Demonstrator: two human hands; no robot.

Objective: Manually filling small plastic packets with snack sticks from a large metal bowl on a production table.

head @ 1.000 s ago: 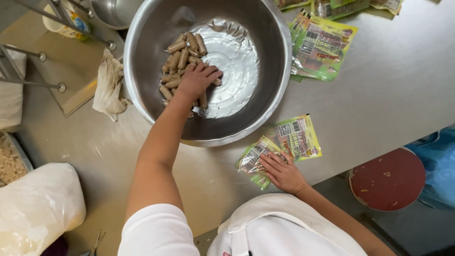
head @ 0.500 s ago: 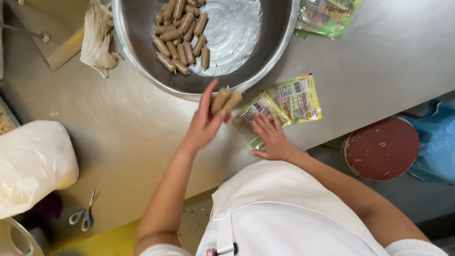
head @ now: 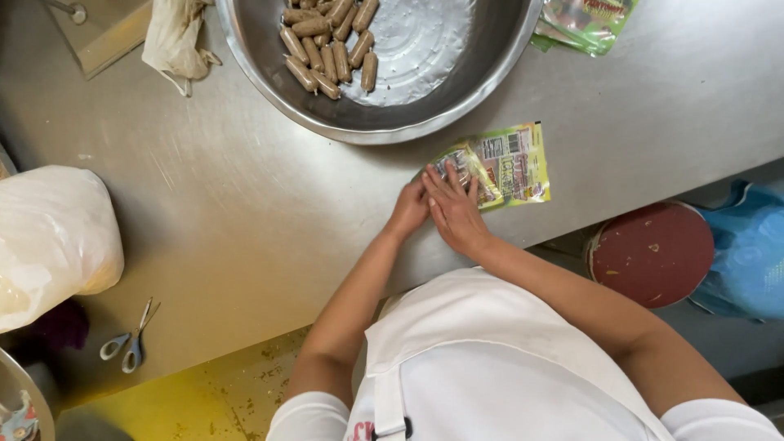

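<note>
Hands are meeting at the pouch: we are pressing our right hand (head: 454,214), fingers spread flat, on the pouch (head: 498,167), while our left hand (head: 410,208) is curling at its mouth, contents hidden; keeping it pinned is helping.

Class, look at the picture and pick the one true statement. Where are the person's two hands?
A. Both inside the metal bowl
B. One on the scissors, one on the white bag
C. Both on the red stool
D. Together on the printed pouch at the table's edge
D: the left hand and right hand meet on the printed pouch near the table edge, apart from the metal bowl.
</note>
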